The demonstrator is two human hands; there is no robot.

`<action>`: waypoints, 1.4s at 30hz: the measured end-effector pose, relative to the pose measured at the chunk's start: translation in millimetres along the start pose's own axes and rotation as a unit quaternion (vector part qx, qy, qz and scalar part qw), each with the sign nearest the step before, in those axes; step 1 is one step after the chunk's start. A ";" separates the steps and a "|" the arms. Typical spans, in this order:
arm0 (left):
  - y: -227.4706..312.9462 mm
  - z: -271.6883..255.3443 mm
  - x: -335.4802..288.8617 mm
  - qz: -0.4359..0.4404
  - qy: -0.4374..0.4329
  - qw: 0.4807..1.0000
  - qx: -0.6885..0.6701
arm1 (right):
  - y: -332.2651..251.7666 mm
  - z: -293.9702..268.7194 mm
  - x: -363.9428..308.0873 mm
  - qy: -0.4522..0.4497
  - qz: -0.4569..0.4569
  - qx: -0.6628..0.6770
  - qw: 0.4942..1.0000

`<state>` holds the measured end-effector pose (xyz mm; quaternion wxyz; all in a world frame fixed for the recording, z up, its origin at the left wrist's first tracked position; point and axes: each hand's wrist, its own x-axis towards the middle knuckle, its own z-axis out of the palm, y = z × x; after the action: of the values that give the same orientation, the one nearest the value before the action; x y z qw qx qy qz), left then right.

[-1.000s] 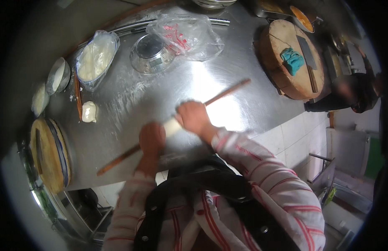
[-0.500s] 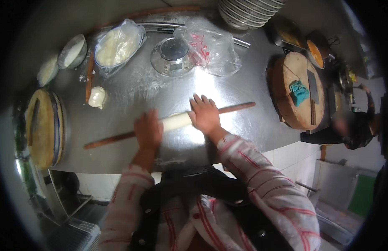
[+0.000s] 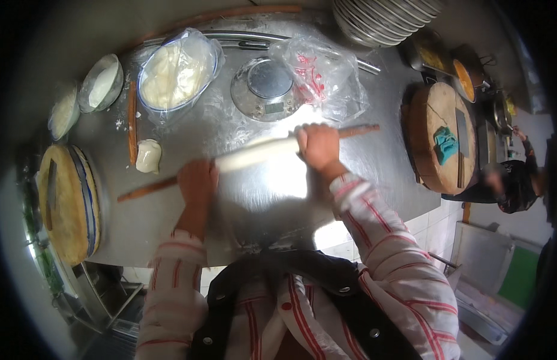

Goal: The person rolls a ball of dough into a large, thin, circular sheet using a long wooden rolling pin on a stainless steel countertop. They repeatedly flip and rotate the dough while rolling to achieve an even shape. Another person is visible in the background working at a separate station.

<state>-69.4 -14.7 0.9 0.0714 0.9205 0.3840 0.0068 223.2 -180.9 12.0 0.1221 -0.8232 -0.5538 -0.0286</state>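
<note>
At the metal worktop, head view | rolling pin is wrapped mid-length by pale dough, between the hands | pin is gripped leftward by curled left hand, rightward by curled right hand | white lump and scale are set beyond

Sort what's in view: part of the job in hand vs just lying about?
In use:
- left hand and right hand, both gripping
- wooden rolling pin
- pale dough on the pin, between the hands
- metal table

Apparently idle, untouched now:
- scale
- plastic bag
- cleaver
- teal cloth
- second wooden rod
- small dough lump
</note>
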 end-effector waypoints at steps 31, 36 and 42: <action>26.8 6.8 -187.9 0.048 0.027 0.998 -0.018 | -4.0 -36.1 -147.0 -0.008 0.006 0.071 0.997; 45.2 2.9 -208.4 0.035 -0.091 0.994 -0.046 | 5.2 -43.9 -170.7 0.021 -0.056 0.051 0.997; 40.9 -16.3 -199.2 0.074 0.036 0.997 -0.015 | 6.6 -49.9 -187.3 -0.058 -0.068 0.056 0.994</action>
<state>-182.1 -182.1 31.0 0.0704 0.9444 0.3173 0.0504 161.5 -364.3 25.0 0.1333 -0.7756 -0.6157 0.0414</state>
